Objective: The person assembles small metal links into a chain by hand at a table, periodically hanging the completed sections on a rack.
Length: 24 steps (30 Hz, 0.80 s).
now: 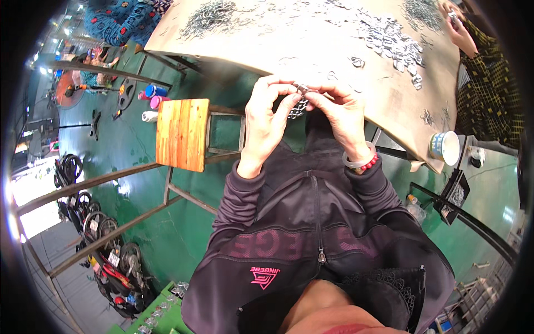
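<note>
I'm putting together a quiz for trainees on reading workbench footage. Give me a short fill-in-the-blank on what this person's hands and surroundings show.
1. Both the left hand and the right hand pinch a small ____ part between them.
2. The stool beside the person has an orange seat made of ____.
3. The red bead bracelet sits on the person's ____ wrist.
4. At the table edge stands a ____ with a white inside.

Missing words: metal; wood; right; cup
</note>
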Tool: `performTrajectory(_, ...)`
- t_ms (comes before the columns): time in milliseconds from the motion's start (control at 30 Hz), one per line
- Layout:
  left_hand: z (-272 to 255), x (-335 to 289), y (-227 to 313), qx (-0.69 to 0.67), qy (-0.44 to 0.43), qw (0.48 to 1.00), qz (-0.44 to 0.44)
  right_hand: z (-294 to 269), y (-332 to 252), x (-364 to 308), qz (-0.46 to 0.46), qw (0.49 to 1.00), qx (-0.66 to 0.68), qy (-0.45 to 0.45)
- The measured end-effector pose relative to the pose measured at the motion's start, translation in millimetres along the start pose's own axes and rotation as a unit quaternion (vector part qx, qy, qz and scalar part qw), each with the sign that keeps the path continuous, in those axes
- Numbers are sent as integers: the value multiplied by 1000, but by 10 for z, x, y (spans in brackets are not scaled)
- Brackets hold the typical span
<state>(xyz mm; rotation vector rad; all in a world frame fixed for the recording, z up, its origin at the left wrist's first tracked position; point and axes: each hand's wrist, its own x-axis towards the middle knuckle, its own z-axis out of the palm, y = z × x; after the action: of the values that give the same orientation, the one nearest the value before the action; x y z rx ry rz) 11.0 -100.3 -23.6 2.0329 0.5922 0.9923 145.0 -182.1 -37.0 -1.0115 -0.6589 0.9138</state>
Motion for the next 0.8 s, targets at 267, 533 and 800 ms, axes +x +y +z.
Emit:
performTrajectory(267,103,-2,-23,-271,8,953,-131,-223,-139,-11,81,993,-51,-65)
performTrajectory(533,87,-11,-61,-272,19,951,-146,-1618,469,460,-177,766,-615,-64)
performTrajectory(800,145,-23,-88,-174,-28,974,-142,-761,122,432,102,994,27,23)
